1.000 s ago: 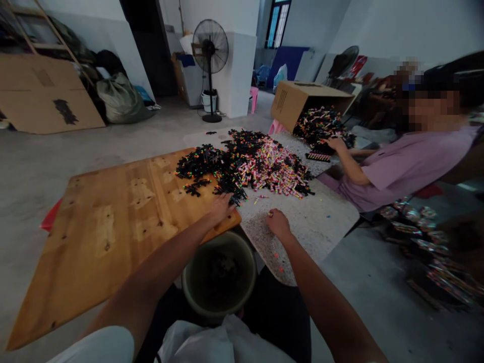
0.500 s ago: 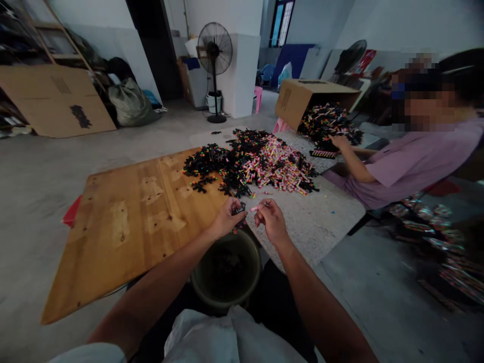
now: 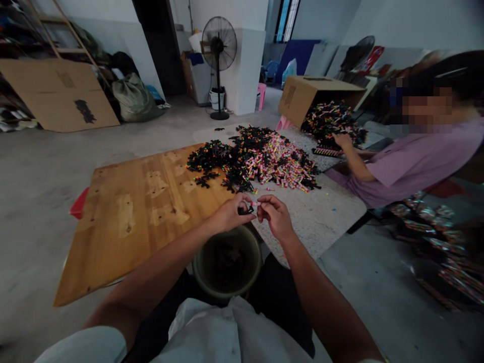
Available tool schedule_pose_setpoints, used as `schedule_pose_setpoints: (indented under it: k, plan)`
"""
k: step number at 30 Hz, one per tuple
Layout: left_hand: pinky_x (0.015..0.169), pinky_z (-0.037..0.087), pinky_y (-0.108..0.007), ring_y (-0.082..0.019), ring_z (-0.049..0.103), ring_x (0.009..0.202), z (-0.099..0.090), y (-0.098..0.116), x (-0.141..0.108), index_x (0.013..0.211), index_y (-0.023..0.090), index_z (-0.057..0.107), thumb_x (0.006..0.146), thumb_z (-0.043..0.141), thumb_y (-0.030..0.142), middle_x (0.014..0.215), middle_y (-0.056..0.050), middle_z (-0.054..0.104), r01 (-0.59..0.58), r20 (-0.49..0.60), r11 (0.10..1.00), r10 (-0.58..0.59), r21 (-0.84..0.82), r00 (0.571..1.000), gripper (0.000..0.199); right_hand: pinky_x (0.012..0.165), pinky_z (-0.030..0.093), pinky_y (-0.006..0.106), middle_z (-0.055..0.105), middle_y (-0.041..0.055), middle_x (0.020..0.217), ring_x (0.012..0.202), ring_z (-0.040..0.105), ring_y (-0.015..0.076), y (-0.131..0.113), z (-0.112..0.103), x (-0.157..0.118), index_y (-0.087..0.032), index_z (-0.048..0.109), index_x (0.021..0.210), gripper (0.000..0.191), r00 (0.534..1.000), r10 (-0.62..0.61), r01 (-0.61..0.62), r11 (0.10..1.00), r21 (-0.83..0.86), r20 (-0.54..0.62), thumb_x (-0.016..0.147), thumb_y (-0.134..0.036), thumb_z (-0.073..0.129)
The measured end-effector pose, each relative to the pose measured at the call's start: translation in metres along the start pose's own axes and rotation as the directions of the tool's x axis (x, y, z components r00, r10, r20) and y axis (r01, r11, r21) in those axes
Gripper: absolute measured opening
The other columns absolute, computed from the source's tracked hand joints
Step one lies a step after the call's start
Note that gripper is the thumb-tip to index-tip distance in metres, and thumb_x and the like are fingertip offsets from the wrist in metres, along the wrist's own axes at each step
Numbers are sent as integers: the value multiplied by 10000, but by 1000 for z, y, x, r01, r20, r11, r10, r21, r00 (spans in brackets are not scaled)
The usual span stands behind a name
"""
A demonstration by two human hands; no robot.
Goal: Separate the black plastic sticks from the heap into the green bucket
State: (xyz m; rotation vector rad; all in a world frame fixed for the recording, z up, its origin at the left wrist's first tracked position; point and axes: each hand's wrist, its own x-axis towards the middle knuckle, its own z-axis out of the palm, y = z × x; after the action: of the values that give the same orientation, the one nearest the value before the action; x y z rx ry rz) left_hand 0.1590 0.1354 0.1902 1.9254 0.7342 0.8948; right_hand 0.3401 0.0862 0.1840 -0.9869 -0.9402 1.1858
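My left hand (image 3: pixel 231 214) pinches a small black piece (image 3: pixel 245 209) above the near edge of the tables. A small pink-and-white tube (image 3: pixel 254 203) spans the gap between my hands, and the fingertips of my right hand (image 3: pixel 275 216) are closed on its right end. The tube's left end meets the black piece or the left fingertips; which one I cannot tell. Beyond my hands lies a pile of black pieces (image 3: pixel 212 155) with orange and green tips, with a heap of pink-and-white tubes (image 3: pixel 282 161) at its right.
A bucket (image 3: pixel 227 291) with dark contents stands between my legs. The wooden table (image 3: pixel 139 201) is at left, the speckled table (image 3: pixel 321 201) at right. A person in a purple shirt (image 3: pixel 419 151) sits at right, one hand by an open cardboard box (image 3: pixel 298 98) spilling pieces.
My hands have come together, and the pink tube now reaches the black piece or left fingertips. The view has shifted slightly.
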Motion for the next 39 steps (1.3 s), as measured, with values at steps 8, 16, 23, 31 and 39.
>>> schedule_pose_setpoints:
  k: [8, 16, 23, 31, 39]
  plan:
    - [610, 418, -218, -120, 578, 618, -10, 11, 1, 1128, 233, 665, 859, 748, 312, 720, 58, 634, -109, 88, 980, 96, 165, 992, 292, 485, 425, 251, 636, -43, 581, 470, 536, 118, -3, -4, -4, -195, 717, 889, 185, 997, -73, 75, 989, -128, 24, 813, -359, 753]
    - [619, 411, -215, -107, 535, 624, -18, 21, 2, 1099, 187, 673, 881, 725, 415, 717, 49, 601, 7, 251, 999, -20, 52, 968, 321, 533, 444, 267, 650, -30, 585, 502, 562, 125, -5, -20, -2, -180, 731, 904, 181, 976, -82, 113, 982, -148, 200, 846, -350, 743]
    - [583, 396, -214, -114, 543, 620, -25, 21, 7, 1061, 164, 693, 843, 763, 482, 707, 27, 610, 220, 428, 972, -163, -87, 889, 391, 583, 489, 278, 690, -6, 674, 577, 606, 129, -12, -21, -7, -181, 738, 946, 165, 960, -101, 154, 970, -190, 259, 878, -332, 729]
    - [622, 437, -214, -136, 606, 683, -35, 26, 9, 1041, 166, 785, 814, 785, 479, 776, -12, 707, 215, 496, 974, -150, -76, 855, 386, 543, 490, 269, 677, -5, 630, 534, 594, 128, -17, -19, -13, -172, 751, 933, 175, 942, -19, 77, 984, -163, 334, 868, -333, 744]
    - [581, 422, -211, -118, 575, 589, -24, 7, -3, 994, 169, 764, 885, 697, 509, 694, 10, 651, 222, 582, 975, -174, -12, 794, 363, 491, 475, 237, 655, -28, 588, 474, 579, 121, 11, -38, -13, -178, 719, 954, 244, 831, 272, -261, 961, -90, 485, 841, -390, 761]
